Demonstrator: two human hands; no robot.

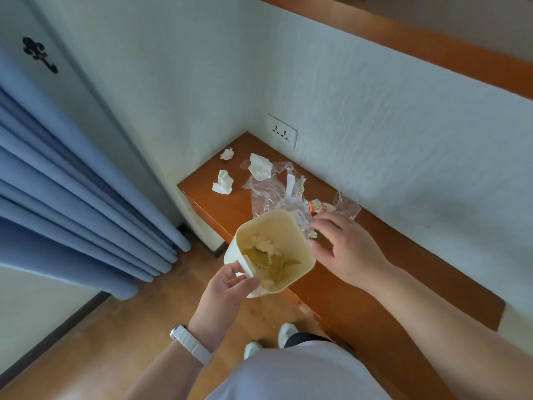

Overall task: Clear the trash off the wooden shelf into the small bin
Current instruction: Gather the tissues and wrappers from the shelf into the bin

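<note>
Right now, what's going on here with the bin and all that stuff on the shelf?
A person is clearing trash off a wooden shelf. The left hand grips the small bin by its rim, holding it at the shelf's front edge; some scraps are already inside. The right hand reaches with spread fingers to the clear plastic wrappers beside the bin, not yet gripping them. Three crumpled tissues lie farther back, near the corner.

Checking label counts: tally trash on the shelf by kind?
Crumpled white tissues: 3
Clear plastic pieces: 2, possibly joined
Red printed wrapper: 1
Total: 6, excluding what is in the small bin
</note>
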